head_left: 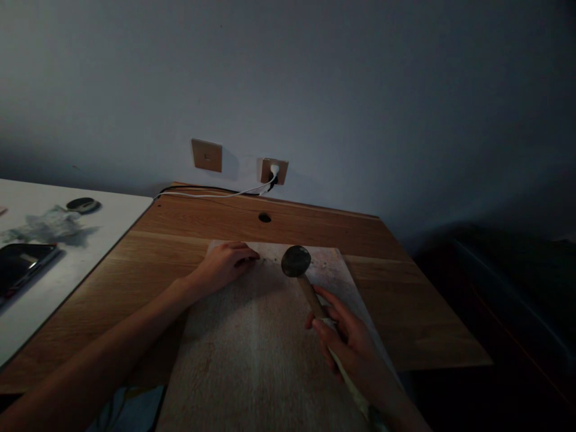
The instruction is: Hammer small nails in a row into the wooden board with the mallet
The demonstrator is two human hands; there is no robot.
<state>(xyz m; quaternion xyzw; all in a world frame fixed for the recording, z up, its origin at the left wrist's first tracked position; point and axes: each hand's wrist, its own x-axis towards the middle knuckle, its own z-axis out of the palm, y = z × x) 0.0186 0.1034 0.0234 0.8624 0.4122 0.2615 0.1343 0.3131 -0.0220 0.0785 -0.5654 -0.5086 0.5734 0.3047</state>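
My right hand (pixel 344 342) is wrapped round the wooden handle of a mallet (pixel 296 261), whose dark round head is over the far part of a pale, worn wooden board (pixel 265 360). Along that far part runs a row of tiny bits (pixel 275 260), too small to name for certain. At the left end of this row my left hand (pixel 230 261) rests on the board, its fingers curled and fingertips together. Whatever they may pinch is hidden. The mallet head is to the right of my left fingertips, apart from them.
Beneath the board is a brown wooden table (pixel 418 312) with a dark cable hole (pixel 264 217). Cables (pixel 207 195) run along its back edge to a wall socket (pixel 274 171). On the left, a white table (pixel 121 210) holds a dark device (pixel 22 264), crumpled plastic (pixel 54 225) and a round dark object (pixel 83 205).
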